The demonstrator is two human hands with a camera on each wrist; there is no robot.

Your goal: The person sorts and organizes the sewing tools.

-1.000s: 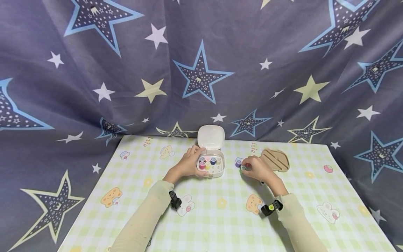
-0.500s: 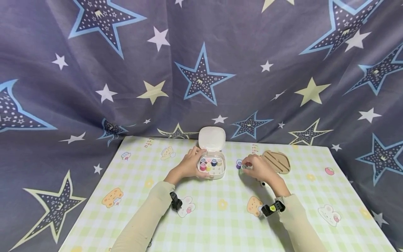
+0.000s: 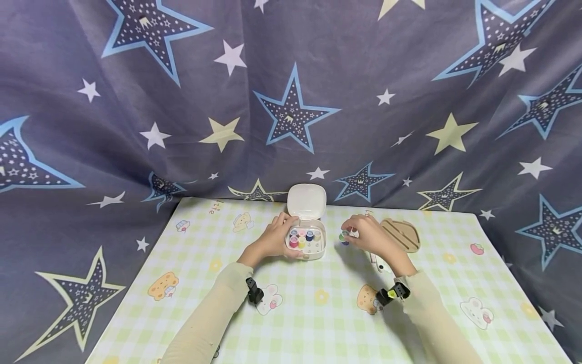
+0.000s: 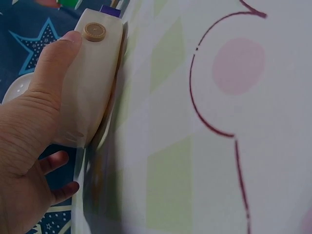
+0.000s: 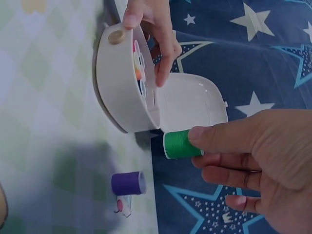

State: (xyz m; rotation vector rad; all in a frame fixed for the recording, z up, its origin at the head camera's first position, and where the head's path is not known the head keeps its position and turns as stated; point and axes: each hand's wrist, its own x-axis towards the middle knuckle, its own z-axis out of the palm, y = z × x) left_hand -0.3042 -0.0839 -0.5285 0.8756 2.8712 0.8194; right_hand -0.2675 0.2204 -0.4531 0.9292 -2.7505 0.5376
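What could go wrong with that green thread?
The green thread spool might slip, because the right grip pinches it near one end. It could bump the purple thread spool standing nearby. If the left grip jolts the open white sewing box, the thread spools inside might tumble.

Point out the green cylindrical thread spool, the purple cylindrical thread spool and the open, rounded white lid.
Green thread spool [image 5: 176, 145]: right wrist view, on the wound green thread.
Purple thread spool [image 5: 126, 184]: right wrist view, middle of its wound side.
Rounded white lid [image 3: 306, 200]: head view, middle of its inner face.
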